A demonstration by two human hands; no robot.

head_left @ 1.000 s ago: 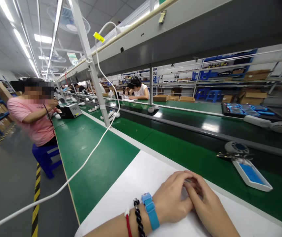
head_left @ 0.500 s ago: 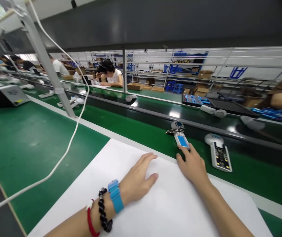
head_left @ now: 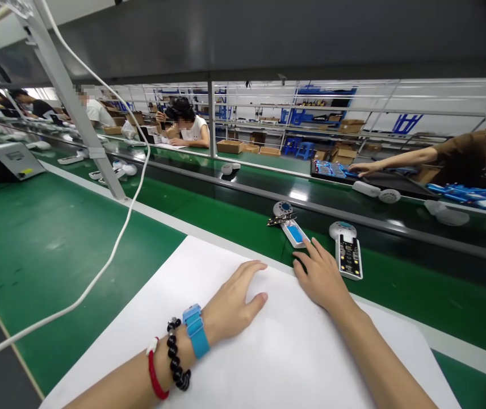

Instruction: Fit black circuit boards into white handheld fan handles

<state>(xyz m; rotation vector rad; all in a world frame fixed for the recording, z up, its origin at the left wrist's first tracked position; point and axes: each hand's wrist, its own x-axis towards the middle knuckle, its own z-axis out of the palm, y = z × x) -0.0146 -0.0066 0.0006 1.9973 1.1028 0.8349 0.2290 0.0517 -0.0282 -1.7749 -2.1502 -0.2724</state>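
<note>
My left hand rests over a large white sheet, fingers stretched and thumb apart, holding nothing. A blue wrist strap, black beads and a red cord circle that wrist. My right hand reaches past the sheet's far edge with its fingers spread. One fingertip is at the near end of an opened white handheld device with blue inside; whether it touches is hard to tell. A loose circuit board lies across that device. To the right is a second white device with a black circuit board in its handle.
A white cable hangs across the left side, near a slanted metal post. Beyond the dark conveyor, a co-worker's arm reaches to a tray of blue parts. A grey shelf spans overhead.
Both devices now appear farther left, the second one closer to my right hand. My right hand has shifted slightly left. A co-worker's arm now stretches to the tray at right.
</note>
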